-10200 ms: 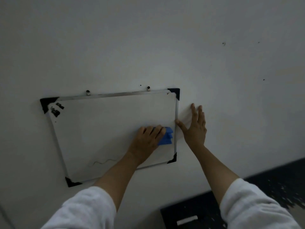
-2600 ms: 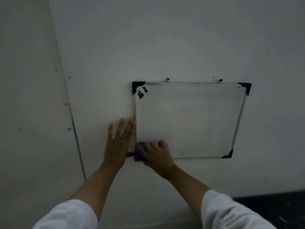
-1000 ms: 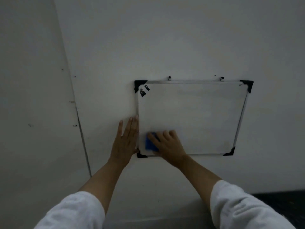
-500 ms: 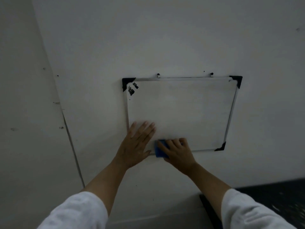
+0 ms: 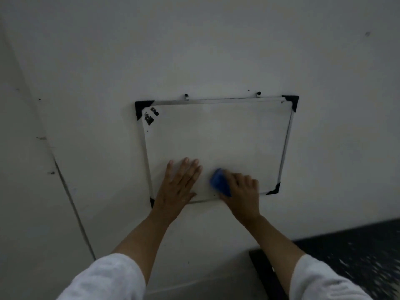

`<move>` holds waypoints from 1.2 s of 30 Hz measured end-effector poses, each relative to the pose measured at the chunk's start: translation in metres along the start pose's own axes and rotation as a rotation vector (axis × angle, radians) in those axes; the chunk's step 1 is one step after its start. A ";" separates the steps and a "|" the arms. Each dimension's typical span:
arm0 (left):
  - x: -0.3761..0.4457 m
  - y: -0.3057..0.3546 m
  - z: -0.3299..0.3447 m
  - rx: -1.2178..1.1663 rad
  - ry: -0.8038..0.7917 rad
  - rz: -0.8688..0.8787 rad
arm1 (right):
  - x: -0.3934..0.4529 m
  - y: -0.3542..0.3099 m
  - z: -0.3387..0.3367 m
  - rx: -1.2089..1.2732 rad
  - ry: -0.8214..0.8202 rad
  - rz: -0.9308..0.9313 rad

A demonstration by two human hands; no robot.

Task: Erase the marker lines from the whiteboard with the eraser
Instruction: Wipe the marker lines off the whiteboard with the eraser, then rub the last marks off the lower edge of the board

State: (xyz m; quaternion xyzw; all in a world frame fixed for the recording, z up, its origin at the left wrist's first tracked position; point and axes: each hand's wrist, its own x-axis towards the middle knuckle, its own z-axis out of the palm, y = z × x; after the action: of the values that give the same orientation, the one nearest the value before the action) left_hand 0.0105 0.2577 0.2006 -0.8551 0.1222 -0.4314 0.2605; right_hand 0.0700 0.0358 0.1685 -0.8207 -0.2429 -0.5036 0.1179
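Blue eraser low on the whiteboard

White whiteboard (image 5: 216, 137) hangs on the wall (image 5: 194, 50). The left hand (image 5: 178, 187) lies flat with fingers spread on its lower left; just beside it, the right hand (image 5: 242, 195) grips the eraser (image 5: 219, 184) against the lower edge.

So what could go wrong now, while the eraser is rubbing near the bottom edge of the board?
The whiteboard appears to hang only from two hooks; hard rubbing with the blue eraser could swing or unhook it if the left hand lifts. The right hand may slip past the lower frame.

Blue eraser (image 5: 220, 184), white whiteboard (image 5: 218, 139)
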 end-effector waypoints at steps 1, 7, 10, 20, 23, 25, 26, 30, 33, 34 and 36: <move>-0.001 0.001 0.000 0.006 -0.009 -0.001 | 0.000 0.007 -0.002 0.035 0.034 0.171; 0.004 0.013 -0.002 -0.001 -0.018 0.064 | -0.011 -0.010 -0.001 0.061 0.007 0.300; 0.010 0.028 -0.001 -0.007 -0.024 0.098 | -0.015 0.005 -0.005 0.055 -0.034 0.103; 0.009 0.040 -0.008 -0.101 -0.012 0.008 | -0.012 0.049 -0.019 0.288 -0.047 0.709; 0.012 0.058 -0.011 -0.152 0.047 0.068 | -0.017 0.059 -0.032 0.606 0.047 0.853; 0.014 0.077 -0.009 -0.235 0.079 0.156 | -0.028 0.068 -0.047 0.742 0.121 0.991; 0.015 0.089 -0.008 -0.293 0.082 0.196 | -0.036 0.072 -0.054 0.749 0.140 1.030; 0.022 0.156 -0.012 -0.630 -0.034 0.241 | -0.081 0.093 -0.066 0.736 0.104 1.136; 0.028 0.205 -0.029 -0.860 -0.518 0.058 | -0.113 0.105 -0.070 0.846 0.022 1.227; 0.027 0.220 -0.030 -0.906 -0.666 -0.057 | -0.123 0.109 -0.071 0.862 -0.019 1.238; 0.025 0.249 -0.028 -1.113 -0.925 -0.403 | -0.142 0.118 -0.071 0.879 -0.104 1.268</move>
State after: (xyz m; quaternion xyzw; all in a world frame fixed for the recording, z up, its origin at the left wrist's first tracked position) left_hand 0.0069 0.0291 0.0942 -0.9603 0.0413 0.0581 -0.2697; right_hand 0.0233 -0.1360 0.0817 -0.7034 0.0908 -0.1580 0.6871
